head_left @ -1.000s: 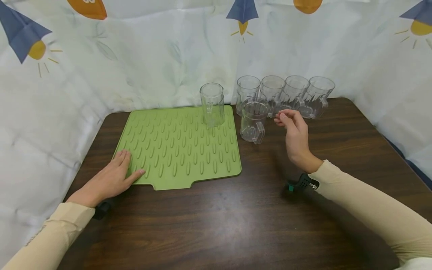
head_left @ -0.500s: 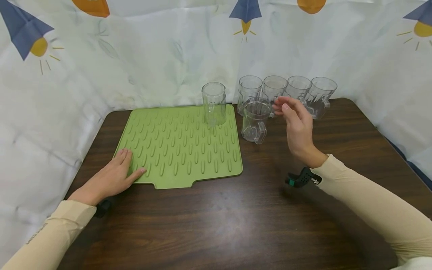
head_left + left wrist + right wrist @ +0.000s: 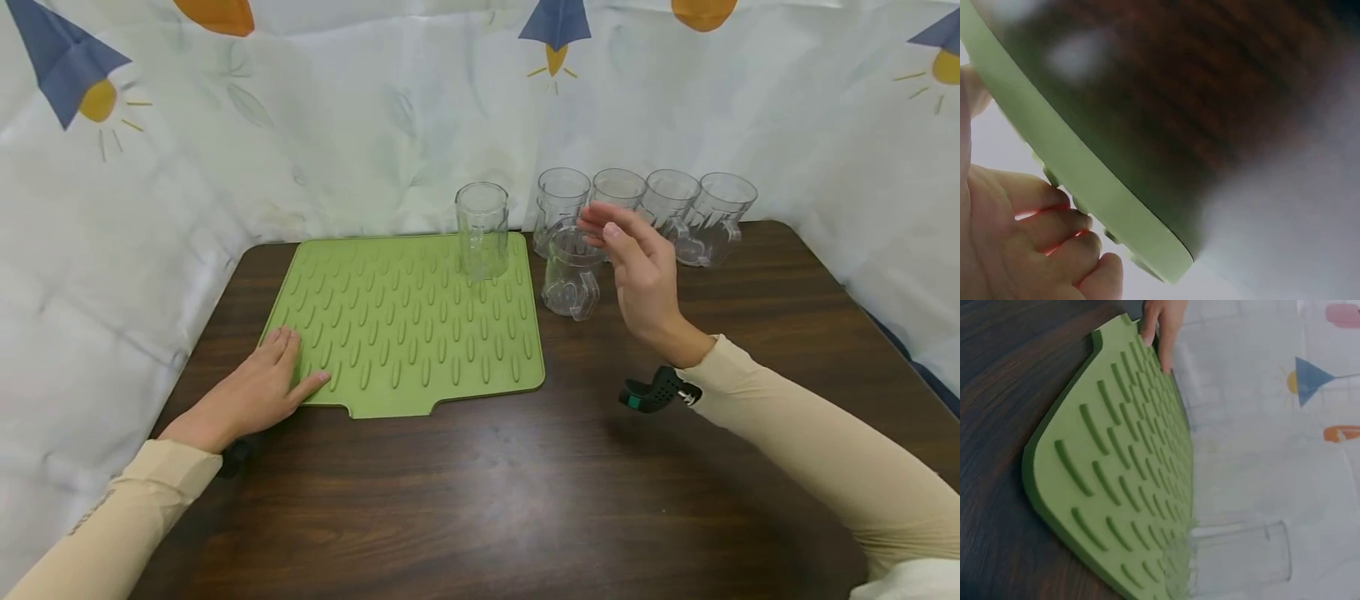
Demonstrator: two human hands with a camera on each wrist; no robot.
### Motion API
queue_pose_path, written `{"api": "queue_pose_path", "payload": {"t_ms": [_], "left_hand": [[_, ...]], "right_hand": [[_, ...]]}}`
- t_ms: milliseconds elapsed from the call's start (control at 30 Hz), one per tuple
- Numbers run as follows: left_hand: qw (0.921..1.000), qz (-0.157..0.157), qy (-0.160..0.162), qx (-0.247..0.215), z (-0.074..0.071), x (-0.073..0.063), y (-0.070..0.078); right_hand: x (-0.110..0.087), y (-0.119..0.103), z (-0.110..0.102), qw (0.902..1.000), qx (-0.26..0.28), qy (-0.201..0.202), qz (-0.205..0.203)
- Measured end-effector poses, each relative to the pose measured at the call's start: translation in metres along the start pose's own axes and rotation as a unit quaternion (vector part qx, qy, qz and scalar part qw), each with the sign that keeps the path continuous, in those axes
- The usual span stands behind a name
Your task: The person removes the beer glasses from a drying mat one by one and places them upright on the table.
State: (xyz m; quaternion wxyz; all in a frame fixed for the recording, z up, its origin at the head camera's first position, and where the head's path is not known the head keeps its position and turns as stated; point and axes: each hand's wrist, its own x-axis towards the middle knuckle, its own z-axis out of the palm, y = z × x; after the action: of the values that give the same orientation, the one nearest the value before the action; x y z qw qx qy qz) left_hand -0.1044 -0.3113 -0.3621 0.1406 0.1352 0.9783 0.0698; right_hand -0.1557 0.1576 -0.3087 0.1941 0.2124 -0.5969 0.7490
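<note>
My left hand [image 3: 251,392] rests with extended fingers on the near left corner of a ribbed green drying mat [image 3: 405,333]. The left wrist view shows the mat's edge [image 3: 1085,162] beside those fingers. A clear glass mug [image 3: 482,237] stands upright on the mat's far right corner; the right wrist view catches this mug [image 3: 1241,559] too. Just right of the mat stands another clear mug [image 3: 562,287], its handle toward me. My right hand [image 3: 643,279] hovers beside that mug's rim, fingers loosely extended and partly overlapping it. Contact cannot be told. It holds nothing visible.
Behind the nearer mug, several more clear mugs stand in a row along the table's back edge, the rightmost mug [image 3: 716,221] near the far right corner. A patterned white curtain [image 3: 360,125] hangs behind the dark wooden table [image 3: 450,500].
My right hand has moved left and slightly up toward the nearer mug, and its fingers have straightened. The left hand stays on the mat. The head view has shifted slightly.
</note>
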Motion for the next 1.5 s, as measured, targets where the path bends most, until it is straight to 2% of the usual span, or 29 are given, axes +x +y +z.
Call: {"api": "queue_pose_path", "payload": {"t_ms": [467,900,1200,1500], "left_hand": [[0.9989,0.003,0.004,0.046,0.001,-0.004,0.008],[0.9985,0.003,-0.004,0.054,-0.002,-0.005,0.022],[0.9987,0.002,-0.006,0.051,0.001,-0.006,0.028],[0.9984,0.002,-0.002,0.057,0.005,-0.009,0.026]], "right_hand": [[-0.004,0.003,0.036,0.9986,0.010,-0.039,0.035],[-0.022,0.015,0.056,0.9915,-0.055,-0.073,0.092],[-0.033,0.030,0.059,0.9856,-0.092,-0.064,0.127],[-0.038,0.046,0.070,0.9780,-0.111,-0.057,0.167]]}}
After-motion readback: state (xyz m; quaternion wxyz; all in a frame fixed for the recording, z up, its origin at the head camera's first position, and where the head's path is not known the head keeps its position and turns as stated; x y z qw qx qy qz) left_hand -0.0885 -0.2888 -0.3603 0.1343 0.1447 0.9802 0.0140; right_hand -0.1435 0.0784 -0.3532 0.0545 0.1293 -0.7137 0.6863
